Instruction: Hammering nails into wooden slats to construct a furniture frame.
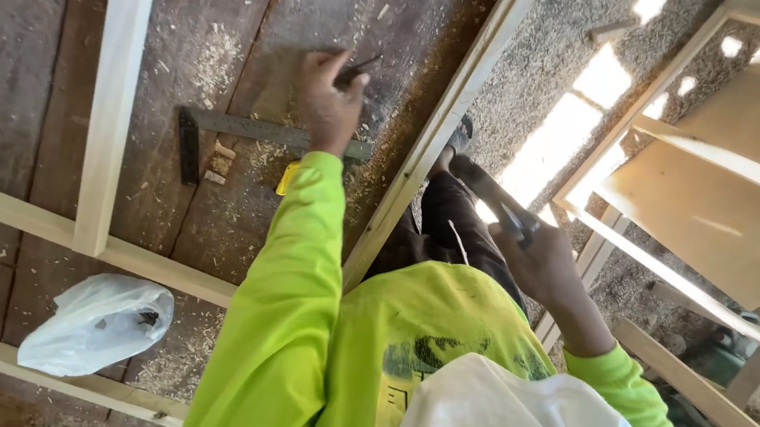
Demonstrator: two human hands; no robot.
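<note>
My left hand [328, 101] reaches out over a dark, sawdust-strewn wooden work surface [35, 73] and pinches a small thin dark object [358, 67] between its fingertips. Just below that hand lies a metal try square [245, 128] with a dark stock. My right hand [536, 259] is held close to my body above my dark trousers, closed round the dark handle of a tool [490, 193]; I cannot make out the tool's head. Both arms wear bright yellow-green sleeves.
A pale wooden frame of battens [116, 90] lies across the surface, one long rail [443, 118] running diagonally beside my legs. A white plastic bag [96, 321] rests at lower left. Small wood offcuts [218, 163] and a yellow item [287, 178] lie near the square. Plywood panels [730, 189] stand at right.
</note>
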